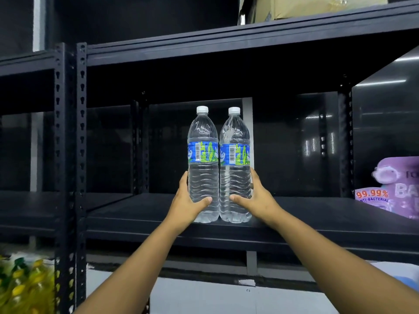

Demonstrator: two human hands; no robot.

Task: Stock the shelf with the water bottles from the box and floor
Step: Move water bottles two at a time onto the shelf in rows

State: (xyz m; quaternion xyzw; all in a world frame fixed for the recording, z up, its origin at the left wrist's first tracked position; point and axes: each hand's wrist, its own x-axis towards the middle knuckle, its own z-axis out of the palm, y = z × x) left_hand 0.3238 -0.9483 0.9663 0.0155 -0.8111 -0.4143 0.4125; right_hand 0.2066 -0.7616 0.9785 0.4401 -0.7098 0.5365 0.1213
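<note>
Placing step: the left hand (pixel 189 203) and right hand (pixel 256 198) each have fingers wrapped round a water bottle (pixel 203 164), (pixel 235 166), both upright, touching, on the shelf (pixel 317 214) front edge. Next, likely push back and release.

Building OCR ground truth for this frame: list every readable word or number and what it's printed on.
"99.99%": purple plastic pack at the shelf's right end.
"ANTI-BACTERIAL": same pack, just below.
Large pale letters on that pack: cut off at the frame edge, unreadable.
Blue-green labels on the two clear plastic water bottles, left and right: barcodes visible, brand script and digits too small.
Brown cardboard box on the top shelf: print blurred.
</note>
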